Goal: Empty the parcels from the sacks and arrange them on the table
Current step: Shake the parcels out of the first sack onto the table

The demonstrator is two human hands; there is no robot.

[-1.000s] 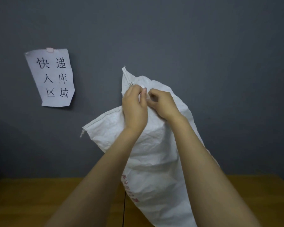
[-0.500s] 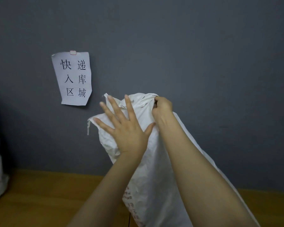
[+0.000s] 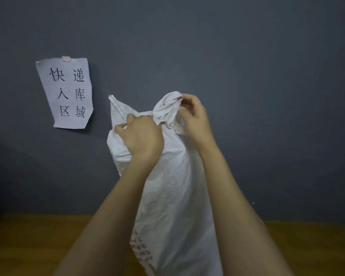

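Observation:
A white woven sack (image 3: 173, 188) with red print near its bottom stands upright on the wooden table (image 3: 34, 242), in front of the grey wall. Its top is gathered and twisted into a knot. My left hand (image 3: 139, 136) grips the bunched cloth on the left side of the sack's neck. My right hand (image 3: 193, 116) pinches the twisted knot at the very top. No parcels show; whatever the sack holds is hidden inside.
A white paper sign (image 3: 66, 92) with black characters is taped to the grey wall (image 3: 267, 96) left of the sack. The table's wooden surface (image 3: 307, 248) shows on both sides of the sack.
My left hand, spread flat against the sack half a second ago, has curled and now grips the cloth near the neck. My right hand keeps its hold on the knotted top. The view shifted slightly.

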